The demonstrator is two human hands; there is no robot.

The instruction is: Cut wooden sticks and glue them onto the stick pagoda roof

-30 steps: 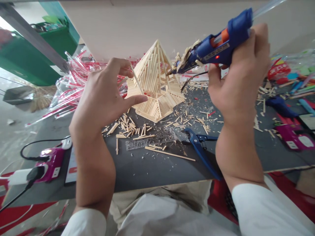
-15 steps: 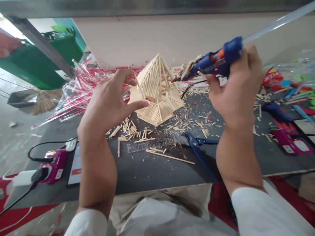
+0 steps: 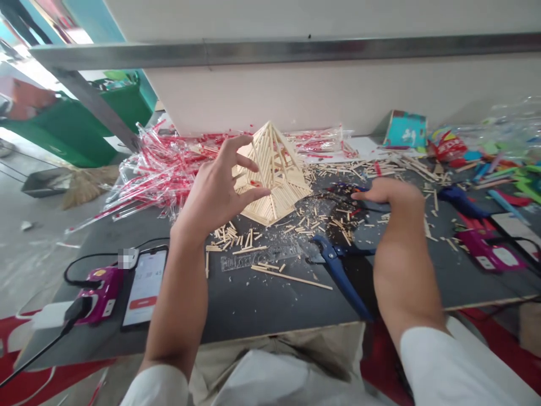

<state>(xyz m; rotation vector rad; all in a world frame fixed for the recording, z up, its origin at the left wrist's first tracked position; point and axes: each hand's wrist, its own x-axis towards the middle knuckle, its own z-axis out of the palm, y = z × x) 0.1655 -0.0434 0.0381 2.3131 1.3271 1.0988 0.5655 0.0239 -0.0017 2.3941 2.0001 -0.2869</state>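
A cone-shaped model of thin wooden sticks (image 3: 274, 194) with a flared base stands on the dark table. My left hand (image 3: 220, 183) is at its left side, thumb and forefinger curved apart, apparently with a short wooden stick (image 3: 261, 169) spanning their tips; against the model the stick is hard to make out. Low over the table to the right, my right hand (image 3: 393, 194) is on the hot glue gun (image 3: 353, 189), whose nozzle points left toward the model. Its fingers are mostly hidden behind the hand, and most of the gun is dark and blurred.
Blue pipe cutters (image 3: 342, 276), a clear ruler (image 3: 262, 256) and loose sticks (image 3: 291, 277) lie in front. Red-striped plastic wrappers (image 3: 156, 175) are heaped back left. A phone (image 3: 146, 287) and a purple power adapter (image 3: 101, 293) sit left; another purple adapter (image 3: 492, 251) is right.
My right hand has lowered the glue gun from the air beside the model to the table. My left hand keeps its curved pose near the model. The camera view has tilted up a little.
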